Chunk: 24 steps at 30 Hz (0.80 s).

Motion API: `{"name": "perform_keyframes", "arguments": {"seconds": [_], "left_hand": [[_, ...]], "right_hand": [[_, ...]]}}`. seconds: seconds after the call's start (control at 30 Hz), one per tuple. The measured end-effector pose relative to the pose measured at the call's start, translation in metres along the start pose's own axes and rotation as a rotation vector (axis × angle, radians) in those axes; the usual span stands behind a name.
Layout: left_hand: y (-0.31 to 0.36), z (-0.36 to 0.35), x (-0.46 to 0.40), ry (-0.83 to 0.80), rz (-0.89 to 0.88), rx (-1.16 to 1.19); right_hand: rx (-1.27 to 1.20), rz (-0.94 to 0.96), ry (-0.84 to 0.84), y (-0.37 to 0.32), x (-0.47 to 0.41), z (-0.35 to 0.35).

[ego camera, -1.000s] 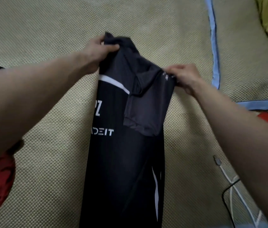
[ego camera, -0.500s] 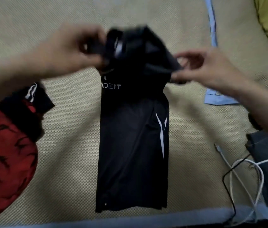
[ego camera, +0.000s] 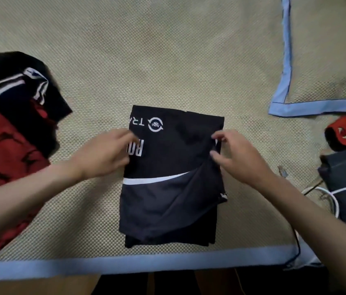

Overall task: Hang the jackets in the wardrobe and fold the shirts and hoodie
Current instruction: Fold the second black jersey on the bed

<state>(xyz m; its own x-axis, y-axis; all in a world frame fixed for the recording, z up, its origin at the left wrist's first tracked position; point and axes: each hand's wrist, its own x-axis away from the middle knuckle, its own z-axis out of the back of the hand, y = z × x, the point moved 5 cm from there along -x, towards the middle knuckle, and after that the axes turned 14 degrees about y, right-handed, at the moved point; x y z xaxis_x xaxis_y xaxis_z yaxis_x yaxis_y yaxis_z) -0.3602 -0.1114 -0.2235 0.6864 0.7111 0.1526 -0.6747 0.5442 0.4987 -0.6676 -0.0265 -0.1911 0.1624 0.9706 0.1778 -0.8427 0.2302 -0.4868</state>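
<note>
A black shirt with white lettering lies folded into a rectangle on a woven beige mat with a blue border. The left hand touches its left edge, and the right hand pinches its right edge. A pile of red and black clothes sits to the left; white cables lie to the right.

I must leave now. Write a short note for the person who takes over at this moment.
Left hand: fingers at the left edge of the black shirt.
Right hand: pinches its right edge.
The shirt lies folded in a rectangle on the woven mat.
Left to do: the red and black garments heaped at the left. No wardrobe is in view.
</note>
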Motion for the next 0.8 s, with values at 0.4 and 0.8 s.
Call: {"name": "perform_keyframes", "arguments": {"seconds": [0.4,0.8], "left_hand": [[0.023,0.046,-0.095,-0.128,0.156,0.235],[0.107,-0.094,0.13,-0.336,-0.281,-0.328]], "right_hand": [[-0.01,0.011,-0.37,-0.024,-0.094,0.005],[0.076,0.226,-0.589,-0.008,0.18,-0.08]]}}
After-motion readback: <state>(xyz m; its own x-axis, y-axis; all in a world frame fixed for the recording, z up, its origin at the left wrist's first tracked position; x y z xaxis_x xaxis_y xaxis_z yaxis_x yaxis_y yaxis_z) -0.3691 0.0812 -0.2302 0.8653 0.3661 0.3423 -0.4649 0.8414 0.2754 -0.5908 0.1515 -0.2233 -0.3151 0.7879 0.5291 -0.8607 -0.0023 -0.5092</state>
